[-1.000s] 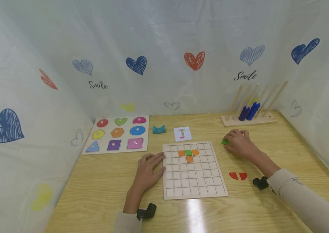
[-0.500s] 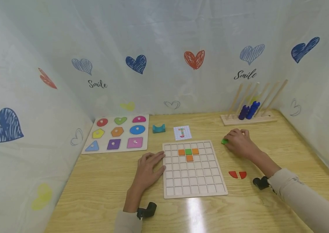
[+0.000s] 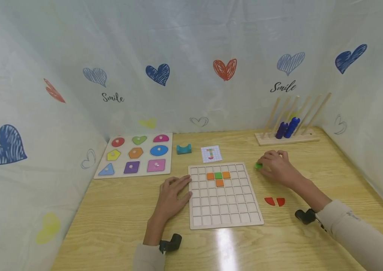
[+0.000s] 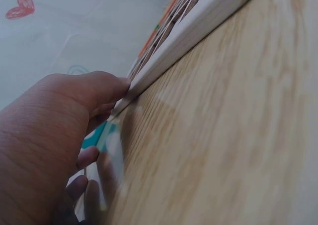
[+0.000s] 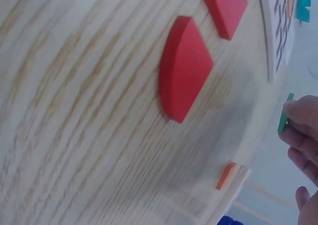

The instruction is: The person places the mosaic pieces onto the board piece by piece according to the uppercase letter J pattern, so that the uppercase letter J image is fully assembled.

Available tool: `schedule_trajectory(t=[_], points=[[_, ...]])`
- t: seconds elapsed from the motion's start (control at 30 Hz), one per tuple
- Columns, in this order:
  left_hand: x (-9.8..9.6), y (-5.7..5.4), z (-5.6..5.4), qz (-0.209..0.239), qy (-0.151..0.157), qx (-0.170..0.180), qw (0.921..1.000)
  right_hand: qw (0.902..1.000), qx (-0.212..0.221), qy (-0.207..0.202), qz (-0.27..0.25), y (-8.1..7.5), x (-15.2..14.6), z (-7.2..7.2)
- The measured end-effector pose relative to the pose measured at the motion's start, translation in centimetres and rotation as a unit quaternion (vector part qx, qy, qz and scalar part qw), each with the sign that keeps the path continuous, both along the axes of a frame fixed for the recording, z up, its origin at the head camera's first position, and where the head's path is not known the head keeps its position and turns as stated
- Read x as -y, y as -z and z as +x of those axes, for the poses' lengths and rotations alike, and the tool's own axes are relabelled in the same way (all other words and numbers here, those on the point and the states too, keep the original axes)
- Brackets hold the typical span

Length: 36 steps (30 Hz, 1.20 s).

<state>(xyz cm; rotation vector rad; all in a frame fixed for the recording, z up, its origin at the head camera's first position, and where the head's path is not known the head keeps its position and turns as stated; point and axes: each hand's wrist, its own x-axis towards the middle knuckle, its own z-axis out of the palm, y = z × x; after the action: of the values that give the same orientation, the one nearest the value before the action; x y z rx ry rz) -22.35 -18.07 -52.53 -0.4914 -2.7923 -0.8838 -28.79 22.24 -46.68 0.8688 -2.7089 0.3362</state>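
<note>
At the right edge, the right hand [image 5: 307, 135] pinches a thin green piece [image 5: 284, 116] between thumb and finger; this piece is seen almost from its edge. On the table [image 5: 89, 111], whose grain is well visible, two red pieces [image 5: 186, 71] lie flat, near each other but not touching, each with one curved side. Further away lies an orange piece [image 5: 226, 176], near a pale wooden base [image 5: 234, 192], and some blue beads [image 5: 229, 220] are cut by the lower border. In the upper right corner stand partly a lined board [image 5: 272, 31] and a teal block [image 5: 303, 7].
</note>
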Motion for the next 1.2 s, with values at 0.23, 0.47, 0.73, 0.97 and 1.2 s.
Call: schedule_trajectory(t=[0.23,0.47,0.73,0.97,1.2], points=[[0.0,-0.1,-0.1,-0.002,0.000,0.003,1.0000,0.9991,-0.026,-0.030,-0.014,-0.2,0.7,0.6],[0.1,-0.1,-0.2,-0.012,-0.002,0.005,0.9999,0.9972,-0.033,-0.061,-0.027,-0.1,2.1,1.4],[0.1,0.1,-0.2,-0.012,-0.001,0.005,0.9999,0.9932,-0.047,-0.099,-0.040,-0.3,3.6,2.0],[0.0,0.4,-0.2,-0.011,-0.002,0.009,0.9999,0.9940,-0.027,-0.101,-0.031,-0.3,4.3,2.6],[0.1,0.2,-0.1,-0.007,0.000,0.002,1.0000,0.9938,-0.026,-0.106,-0.024,-0.7,5.0,2.9]])
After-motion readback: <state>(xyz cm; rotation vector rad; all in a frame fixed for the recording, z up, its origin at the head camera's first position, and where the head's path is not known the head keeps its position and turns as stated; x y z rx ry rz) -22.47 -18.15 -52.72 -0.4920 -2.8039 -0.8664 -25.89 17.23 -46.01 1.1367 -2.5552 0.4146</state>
